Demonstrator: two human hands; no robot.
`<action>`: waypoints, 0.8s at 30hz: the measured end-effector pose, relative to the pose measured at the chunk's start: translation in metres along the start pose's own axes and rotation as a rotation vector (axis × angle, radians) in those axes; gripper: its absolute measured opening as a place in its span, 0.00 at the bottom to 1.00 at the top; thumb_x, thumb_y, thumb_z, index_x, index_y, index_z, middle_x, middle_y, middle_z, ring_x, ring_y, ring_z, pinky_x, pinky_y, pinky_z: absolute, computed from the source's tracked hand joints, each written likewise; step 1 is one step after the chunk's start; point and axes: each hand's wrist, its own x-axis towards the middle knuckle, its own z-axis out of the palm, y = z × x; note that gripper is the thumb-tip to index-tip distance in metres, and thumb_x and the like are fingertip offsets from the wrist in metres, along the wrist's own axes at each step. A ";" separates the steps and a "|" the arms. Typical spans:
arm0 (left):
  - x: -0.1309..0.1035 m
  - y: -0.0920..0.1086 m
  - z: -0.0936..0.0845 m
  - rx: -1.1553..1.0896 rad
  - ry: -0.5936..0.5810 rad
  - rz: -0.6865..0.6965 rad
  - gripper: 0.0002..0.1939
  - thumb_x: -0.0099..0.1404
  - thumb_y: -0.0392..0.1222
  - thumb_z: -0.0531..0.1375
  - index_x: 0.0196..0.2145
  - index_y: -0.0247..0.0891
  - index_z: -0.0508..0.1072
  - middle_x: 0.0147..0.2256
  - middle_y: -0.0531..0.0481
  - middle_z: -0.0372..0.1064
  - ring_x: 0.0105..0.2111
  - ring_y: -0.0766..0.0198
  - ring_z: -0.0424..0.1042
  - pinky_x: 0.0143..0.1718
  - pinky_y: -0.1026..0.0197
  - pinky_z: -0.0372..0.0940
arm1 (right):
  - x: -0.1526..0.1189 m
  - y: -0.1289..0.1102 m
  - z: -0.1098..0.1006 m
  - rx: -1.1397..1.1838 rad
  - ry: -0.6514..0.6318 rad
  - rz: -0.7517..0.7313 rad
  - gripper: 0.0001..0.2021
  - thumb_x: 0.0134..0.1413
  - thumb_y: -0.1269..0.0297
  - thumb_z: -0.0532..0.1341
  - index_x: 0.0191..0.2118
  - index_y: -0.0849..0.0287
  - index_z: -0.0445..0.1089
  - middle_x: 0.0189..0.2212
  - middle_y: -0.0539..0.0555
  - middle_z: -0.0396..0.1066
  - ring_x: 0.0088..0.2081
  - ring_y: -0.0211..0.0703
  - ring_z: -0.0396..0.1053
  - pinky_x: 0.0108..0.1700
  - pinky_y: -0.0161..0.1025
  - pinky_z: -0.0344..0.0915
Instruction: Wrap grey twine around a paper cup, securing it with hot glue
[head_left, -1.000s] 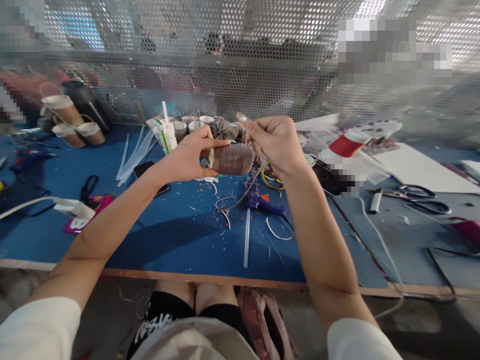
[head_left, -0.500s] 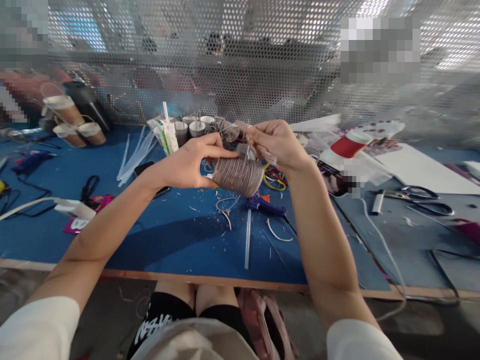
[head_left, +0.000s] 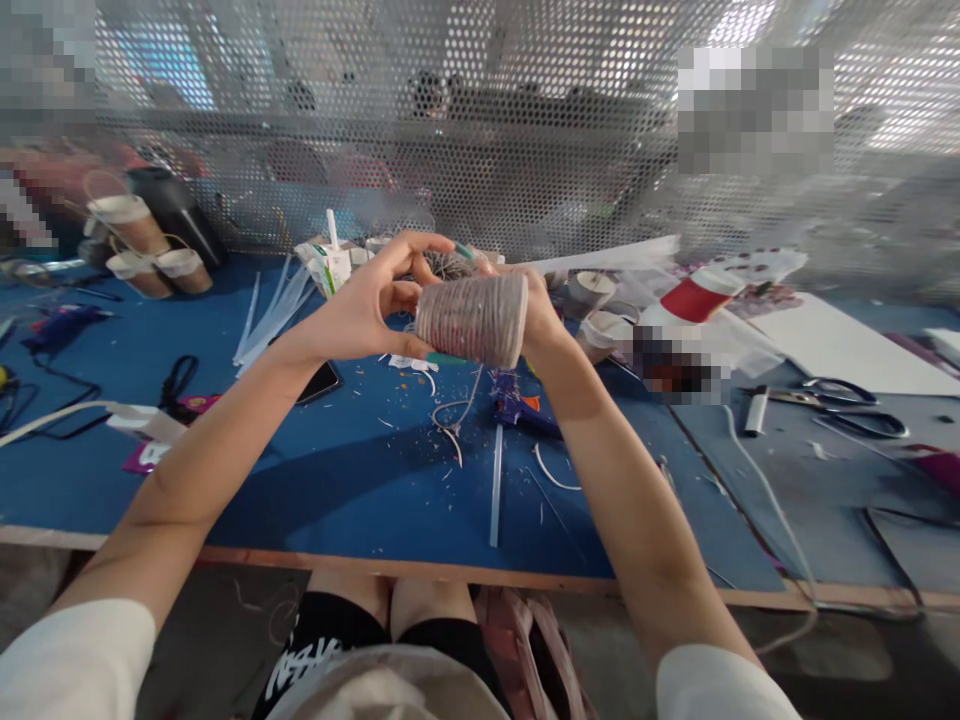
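Observation:
A cup wrapped in grey-brown cord [head_left: 472, 320] is held on its side above the table, its wide rim to the right. My left hand [head_left: 364, 305] grips the narrow end, thumb below and fingers above and behind. Behind the rim is my right hand [head_left: 541, 315]; the cup hides most of its fingers, so its hold does not show. A loose cord [head_left: 454, 408] trails beneath the cup. Just under my hands lies a blue glue gun [head_left: 517, 405], a clear glue stick [head_left: 496, 490] pointing from it toward the table's front edge.
White strips [head_left: 274, 315], a drink carton [head_left: 335, 265] and a phone [head_left: 319, 382] lie to the left. Brown cups [head_left: 135, 225] stand farther left. Scissors [head_left: 832, 395], a red-and-white cup [head_left: 697, 293] and a white cable [head_left: 765, 500] are to the right. A perforated metal screen [head_left: 480, 130] rises behind.
My right hand has gone from pinching cord above the cup to behind its rim. The cup has risen slightly and turned, and my left fingers have shifted on its narrow end.

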 end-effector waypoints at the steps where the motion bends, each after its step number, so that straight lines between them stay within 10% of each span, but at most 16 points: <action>1: 0.002 -0.003 -0.002 0.005 0.021 0.015 0.42 0.33 0.29 0.77 0.48 0.44 0.72 0.38 0.53 0.67 0.49 0.48 0.75 0.44 0.55 0.73 | 0.000 0.004 0.003 0.027 0.051 -0.030 0.21 0.54 0.59 0.68 0.17 0.57 0.60 0.13 0.42 0.58 0.15 0.28 0.51 0.17 0.30 0.52; 7: 0.018 -0.024 -0.008 -0.103 0.196 0.021 0.32 0.41 0.38 0.75 0.44 0.44 0.69 0.39 0.52 0.69 0.45 0.54 0.74 0.41 0.58 0.71 | -0.002 0.029 0.019 0.018 0.150 0.008 0.24 0.59 0.65 0.62 0.15 0.55 0.54 0.08 0.40 0.49 0.11 0.28 0.45 0.15 0.31 0.48; 15: 0.031 -0.048 -0.024 -0.360 0.350 -0.115 0.20 0.45 0.37 0.69 0.36 0.41 0.68 0.32 0.55 0.71 0.30 0.67 0.73 0.38 0.59 0.71 | -0.006 0.035 0.026 -0.187 0.233 0.014 0.25 0.61 0.49 0.62 0.17 0.55 0.57 0.07 0.41 0.52 0.09 0.29 0.49 0.12 0.32 0.47; 24: 0.036 -0.053 -0.023 -0.439 0.454 -0.206 0.12 0.49 0.32 0.66 0.32 0.41 0.71 0.27 0.55 0.75 0.25 0.68 0.73 0.32 0.64 0.70 | -0.021 0.017 0.036 -0.410 0.233 -0.128 0.22 0.66 0.63 0.57 0.18 0.55 0.58 0.08 0.42 0.57 0.09 0.31 0.56 0.16 0.33 0.52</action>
